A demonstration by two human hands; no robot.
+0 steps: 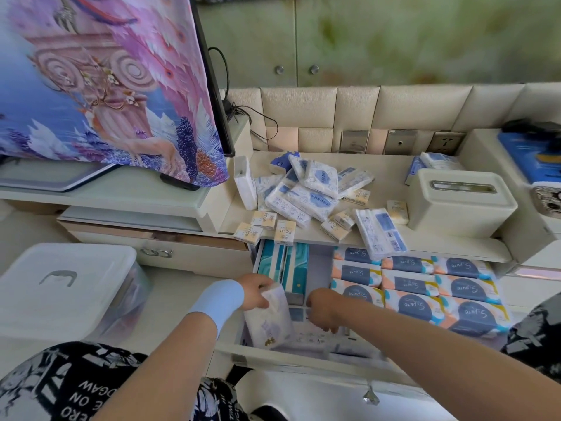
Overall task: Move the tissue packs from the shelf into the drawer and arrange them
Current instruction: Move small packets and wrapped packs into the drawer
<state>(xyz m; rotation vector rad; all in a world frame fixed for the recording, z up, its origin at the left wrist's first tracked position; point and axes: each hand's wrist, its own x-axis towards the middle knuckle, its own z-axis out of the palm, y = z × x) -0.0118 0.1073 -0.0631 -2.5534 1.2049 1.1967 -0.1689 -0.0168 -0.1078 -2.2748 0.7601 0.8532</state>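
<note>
A heap of white-and-blue tissue packs [306, 192] and small "Face" packs [263, 220] lies on the cream shelf [391, 165]. Below it the drawer [303, 358] stands open. Its right half holds rows of "S-pure" packs [425, 287]; teal boxes [283, 264] stand at its back left. My left hand [253, 291], with a light blue wristband, grips a white tissue pack [270, 320] standing upright in the drawer's front left. My right hand [323, 309] reaches down into the drawer beside it, fingers curled over flat items on the bottom; what it touches is hidden.
A cream tissue box [458, 202] sits on the shelf's right. A cloth-covered TV [106, 86] stands at the left on a stand. A clear lidded storage bin [60, 287] sits on the floor at the left. Wall sockets [400, 142] and cables are behind the shelf.
</note>
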